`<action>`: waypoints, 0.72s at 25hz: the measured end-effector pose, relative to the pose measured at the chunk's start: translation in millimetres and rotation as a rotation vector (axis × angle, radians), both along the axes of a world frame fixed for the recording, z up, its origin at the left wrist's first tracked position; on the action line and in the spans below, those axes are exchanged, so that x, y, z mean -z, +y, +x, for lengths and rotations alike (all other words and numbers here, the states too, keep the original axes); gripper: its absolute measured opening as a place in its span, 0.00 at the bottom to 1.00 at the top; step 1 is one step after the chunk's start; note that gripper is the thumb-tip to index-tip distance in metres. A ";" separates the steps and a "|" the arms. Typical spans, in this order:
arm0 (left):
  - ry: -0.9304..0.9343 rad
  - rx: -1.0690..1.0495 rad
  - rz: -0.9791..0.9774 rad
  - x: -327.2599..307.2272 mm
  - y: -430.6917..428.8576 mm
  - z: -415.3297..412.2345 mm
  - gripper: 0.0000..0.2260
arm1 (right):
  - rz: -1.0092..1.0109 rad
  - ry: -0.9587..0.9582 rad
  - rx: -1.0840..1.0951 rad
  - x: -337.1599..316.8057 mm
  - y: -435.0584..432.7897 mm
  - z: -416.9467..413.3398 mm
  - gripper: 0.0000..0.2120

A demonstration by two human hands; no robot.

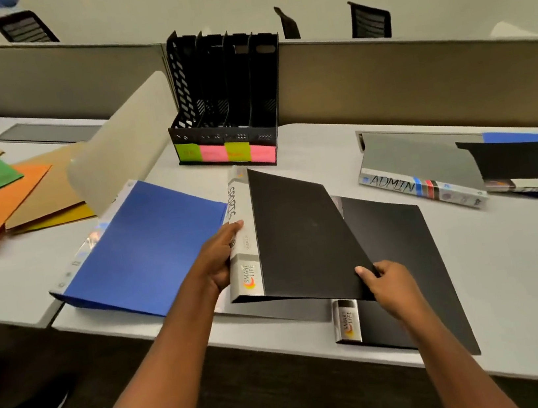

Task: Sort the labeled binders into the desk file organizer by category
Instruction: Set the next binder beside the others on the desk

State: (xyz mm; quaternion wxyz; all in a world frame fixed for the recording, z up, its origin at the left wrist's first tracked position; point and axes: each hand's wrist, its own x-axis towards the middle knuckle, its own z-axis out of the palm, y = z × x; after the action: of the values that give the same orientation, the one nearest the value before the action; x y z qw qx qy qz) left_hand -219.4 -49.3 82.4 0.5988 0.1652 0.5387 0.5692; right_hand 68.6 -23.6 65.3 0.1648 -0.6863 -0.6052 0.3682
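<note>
A black binder (pixel 299 234) with a grey hand-lettered spine is lifted off the desk at its near side. My left hand (pixel 219 255) grips its spine and my right hand (pixel 389 285) pinches its near right corner. Under it lies a second black binder (pixel 402 254) with a grey spine end showing at the desk's front edge. A blue binder (pixel 146 248) lies to the left. The black file organizer (pixel 228 98) stands upright at the back with green and pink sticky labels on its front. A grey binder marked ADMIN (pixel 418 169) lies at the right.
Green, orange and brown folders (pixel 0 193) are spread at the far left. More black and blue binders (pixel 531 160) are stacked at the right edge. A curved white divider (pixel 124 141) rises left of the organizer. A partition wall runs behind the desk.
</note>
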 end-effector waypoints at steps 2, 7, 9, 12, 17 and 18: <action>0.028 0.022 -0.010 4.6 -1.5 -4.3 0.14 | -0.095 -0.129 -0.091 -3.9 6.8 0.8 0.17; -0.027 0.041 0.042 14.9 -5.8 -24.1 0.14 | -0.023 -0.119 -0.378 -19.7 22.1 -6.8 0.35; -0.060 -0.011 0.033 20.5 -8.8 -36.9 0.13 | -0.064 -0.067 -0.553 -19.8 19.9 -16.2 0.47; -0.030 -0.072 -0.034 31.7 -15.2 -58.3 0.12 | -0.138 -0.074 -0.628 -2.6 0.8 -36.2 0.56; 0.036 -0.036 -0.094 49.6 -16.0 -67.6 0.12 | -0.153 -0.101 -0.518 12.0 -18.4 -54.5 0.55; 0.043 -0.035 -0.104 54.1 -14.5 -69.6 0.12 | -0.166 -0.124 -0.511 12.6 -19.4 -56.9 0.55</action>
State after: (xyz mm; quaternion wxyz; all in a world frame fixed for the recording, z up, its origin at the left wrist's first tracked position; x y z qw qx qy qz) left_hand -289.0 -63.8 28.3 0.5848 0.1366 0.5832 0.5470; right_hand 11.6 -43.0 52.8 -0.0278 -0.5436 -0.7355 0.4034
